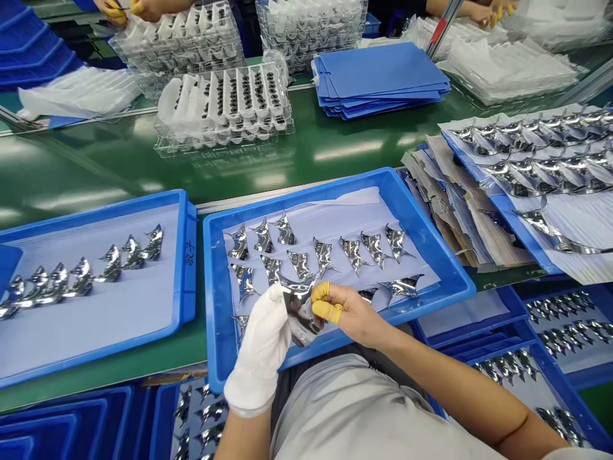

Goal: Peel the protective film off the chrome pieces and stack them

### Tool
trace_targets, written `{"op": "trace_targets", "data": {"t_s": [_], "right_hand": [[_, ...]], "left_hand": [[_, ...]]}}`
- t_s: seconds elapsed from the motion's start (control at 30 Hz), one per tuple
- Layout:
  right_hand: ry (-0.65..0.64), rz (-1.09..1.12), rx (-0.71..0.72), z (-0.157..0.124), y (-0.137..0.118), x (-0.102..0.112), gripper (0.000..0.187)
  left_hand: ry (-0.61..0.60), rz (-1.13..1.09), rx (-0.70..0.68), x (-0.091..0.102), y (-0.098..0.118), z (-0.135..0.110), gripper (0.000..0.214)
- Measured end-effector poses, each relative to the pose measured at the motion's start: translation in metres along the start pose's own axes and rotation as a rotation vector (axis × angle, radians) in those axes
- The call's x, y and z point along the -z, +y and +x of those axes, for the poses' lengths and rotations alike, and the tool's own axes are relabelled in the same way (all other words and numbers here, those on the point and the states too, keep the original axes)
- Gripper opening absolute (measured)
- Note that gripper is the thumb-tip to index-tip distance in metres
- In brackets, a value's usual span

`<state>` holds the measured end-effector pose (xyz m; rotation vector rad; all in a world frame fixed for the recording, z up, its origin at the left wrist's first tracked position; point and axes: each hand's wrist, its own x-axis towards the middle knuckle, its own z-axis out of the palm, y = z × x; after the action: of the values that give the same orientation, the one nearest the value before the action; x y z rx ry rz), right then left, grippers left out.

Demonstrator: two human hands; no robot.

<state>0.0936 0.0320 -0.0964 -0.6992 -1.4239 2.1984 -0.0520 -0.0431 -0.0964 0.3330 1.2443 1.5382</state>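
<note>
My left hand (262,342), in a white glove, grips the left edge of a shiny curved chrome part (302,319). My right hand (352,312) wears yellow finger cots on thumb and forefinger, which pinch together at the part's right edge. The part is held up over the near side of a blue tray (340,186). Inside this tray, on white paper, lie several smaller-looking chrome pieces with pointed corners, among them one piece (324,255) just beyond my hands and another (402,287) to the right.
A second blue tray (182,268) at left holds a row of chrome pieces. Behind stand clear plastic trays (225,137) of small dark parts and stacked blue sheets (383,73). At right, larger chrome parts (541,176) lie on paper above worn cardboard (469,211). Co-workers' hands (138,7) show beyond.
</note>
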Motion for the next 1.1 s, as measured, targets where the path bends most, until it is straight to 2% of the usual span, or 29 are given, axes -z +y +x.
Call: {"op": "trace_targets", "data": {"t_s": [0.13,0.2,0.27,0.4,0.57,0.63,0.8,0.97,1.1], "right_hand": [[0.023,-0.034,-0.016,0.002,0.0,0.004,0.033],[0.066,-0.1,-0.012,0.008,-0.006,0.012,0.029],[0.141,-0.279,0.027,0.022,-0.015,0.026,0.023],[0.293,-0.864,0.034,0.073,-0.029,0.06,0.021],[0.345,-1.172,-0.106,0.139,-0.029,0.086,0.014],[0.35,-1.274,-0.189,0.156,-0.026,0.087,0.014],[0.336,-1.396,-0.323,0.182,-0.02,0.078,0.029],[0.339,-1.401,-0.302,0.19,-0.016,0.071,0.03],[0.336,-1.366,-0.212,0.169,-0.018,0.071,0.027]], "left_hand": [[-0.051,0.04,0.025,0.006,-0.008,0.001,0.022],[-0.048,0.116,-0.026,0.014,-0.011,0.002,0.02],[-0.006,0.2,-0.095,0.025,-0.013,0.003,0.02],[0.071,0.268,-0.127,0.045,-0.009,0.004,0.022],[0.112,0.358,-0.142,0.053,0.001,-0.003,0.029],[0.141,0.378,-0.13,0.055,0.003,-0.005,0.035],[0.215,0.384,-0.097,0.061,0.01,-0.006,0.046],[0.258,0.617,-0.183,0.066,0.02,-0.001,0.043],[0.338,0.812,-0.222,0.081,0.026,0.012,0.047]]}}
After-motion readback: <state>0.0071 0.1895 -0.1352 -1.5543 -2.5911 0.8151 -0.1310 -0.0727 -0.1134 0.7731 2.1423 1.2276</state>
